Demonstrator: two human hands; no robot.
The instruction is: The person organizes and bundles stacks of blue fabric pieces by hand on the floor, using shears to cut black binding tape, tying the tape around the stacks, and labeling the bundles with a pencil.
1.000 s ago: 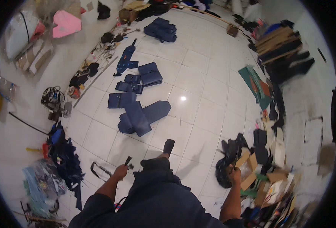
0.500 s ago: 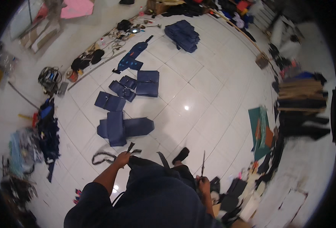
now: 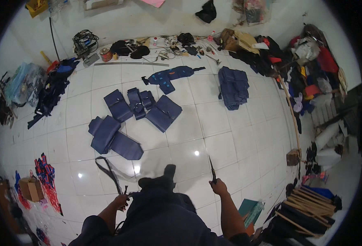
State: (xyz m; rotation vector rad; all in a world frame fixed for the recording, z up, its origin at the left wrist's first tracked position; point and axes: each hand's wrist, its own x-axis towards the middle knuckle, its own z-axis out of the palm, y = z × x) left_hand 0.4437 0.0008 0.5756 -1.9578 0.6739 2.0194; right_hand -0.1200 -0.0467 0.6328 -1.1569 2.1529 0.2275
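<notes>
My left hand [image 3: 121, 202] is closed round a narrow dark strap [image 3: 112, 175], which hangs in a long loop ahead of it; short ends stick out by the fingers. In my right hand [image 3: 219, 187], held out to the right, is a pair of dark scissors [image 3: 213, 170] with the blades together and pointing away from me. Ahead on the floor lie two crossed stacks of navy panels [image 3: 123, 144]. Beyond them are a folded navy stack [image 3: 117, 105], small navy bundles [image 3: 137, 102] and a square navy stack [image 3: 164, 113].
A patterned navy piece [image 3: 173, 74] and a larger navy pile [image 3: 233, 88] lie farther off on the white tiles. Tools and clutter line the far wall. A long wooden strip [image 3: 289, 108] and stacked rolls [image 3: 308, 209] are on the right; a cardboard box [image 3: 31, 189] is on the left.
My view has swung rightward, and the navy stacks now appear turned in it. Both hands keep hold of the strap and the scissors; the right arm reaches farther forward.
</notes>
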